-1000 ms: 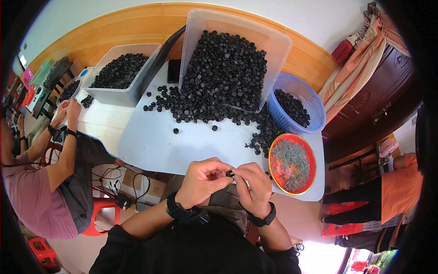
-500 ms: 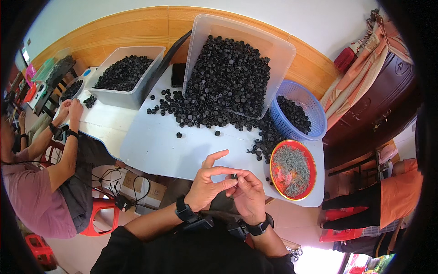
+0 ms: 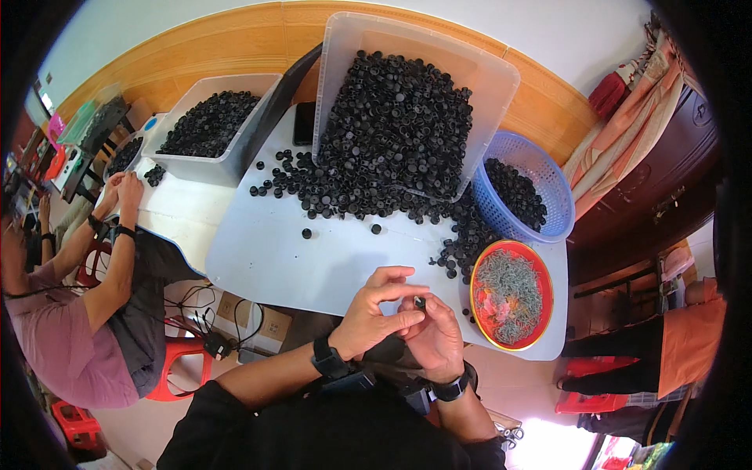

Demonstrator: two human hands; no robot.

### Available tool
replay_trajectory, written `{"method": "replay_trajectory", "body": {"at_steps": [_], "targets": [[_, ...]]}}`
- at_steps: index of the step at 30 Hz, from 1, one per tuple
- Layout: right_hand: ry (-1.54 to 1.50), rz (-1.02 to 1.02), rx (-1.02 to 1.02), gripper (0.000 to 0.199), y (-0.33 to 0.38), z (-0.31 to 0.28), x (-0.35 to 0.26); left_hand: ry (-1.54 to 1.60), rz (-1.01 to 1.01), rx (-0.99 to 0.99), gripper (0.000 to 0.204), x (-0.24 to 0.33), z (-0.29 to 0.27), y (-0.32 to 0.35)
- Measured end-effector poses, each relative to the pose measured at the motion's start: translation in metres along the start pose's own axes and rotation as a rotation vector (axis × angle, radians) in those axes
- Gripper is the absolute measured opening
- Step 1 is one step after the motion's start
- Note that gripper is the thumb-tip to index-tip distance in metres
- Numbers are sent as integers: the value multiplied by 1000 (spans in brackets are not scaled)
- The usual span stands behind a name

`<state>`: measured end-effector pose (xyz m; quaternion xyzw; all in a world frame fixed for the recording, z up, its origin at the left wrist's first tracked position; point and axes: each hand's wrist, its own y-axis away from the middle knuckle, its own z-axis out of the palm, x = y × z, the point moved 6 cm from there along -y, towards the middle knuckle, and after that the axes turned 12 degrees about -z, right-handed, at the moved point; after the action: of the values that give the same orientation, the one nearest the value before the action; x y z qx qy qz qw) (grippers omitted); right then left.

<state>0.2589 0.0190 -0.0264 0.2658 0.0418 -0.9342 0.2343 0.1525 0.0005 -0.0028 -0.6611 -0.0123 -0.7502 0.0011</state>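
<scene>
A small black plastic cap (image 3: pixel 419 303) with a light glint on it is held between my two hands, just past the near edge of the table. My right hand (image 3: pixel 435 338) pinches it with thumb and fingertips. From the other side my left hand (image 3: pixel 376 311) closes thumb and index finger around it, with the other fingers loosely bent. Fingers partly cover the cap, so its inside does not show. Right of my hands stands a red bowl with a yellow rim (image 3: pixel 475 307), full of thin grey metal pins (image 3: pixel 513 286).
Loose black caps (image 3: pixel 345 200) spill from a tipped clear bin (image 3: pixel 489 86) onto the white table (image 3: pixel 266 243). A blue basket (image 3: pixel 565 205) of black parts stands at right. Leftward, a person (image 3: pixel 70 337) works beside another bin (image 3: pixel 227 160). Someone in orange (image 3: pixel 689 345) is at far right.
My hands have shifted slightly right with the cap between them. My left hand's raised finger has bent down toward the others.
</scene>
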Motion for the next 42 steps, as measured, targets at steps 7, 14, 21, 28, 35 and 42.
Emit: {"method": "replay_trajectory", "body": {"at_steps": [7,14,21,28,35,42], "targets": [[102,-211,77,6,-10,-28,-36,-549,-54,277,33,2,-56,-57],[168,-267,55,6,-15,-32,-43,-1141,-126,283,25,-15,-55,-100],[210,-275,80,9,-19,-28,-44,-722,-298,84,14,-26,-67,-105],[494,-355,-15,13,-18,3,-49,555,-362,-253,21,-3,-53,-45],[690,-438,-162,20,-12,46,-45,807,-258,-356,26,4,-44,-18],[744,-439,-204,18,-7,58,-40,847,-237,-280,27,13,-43,-6]]}}
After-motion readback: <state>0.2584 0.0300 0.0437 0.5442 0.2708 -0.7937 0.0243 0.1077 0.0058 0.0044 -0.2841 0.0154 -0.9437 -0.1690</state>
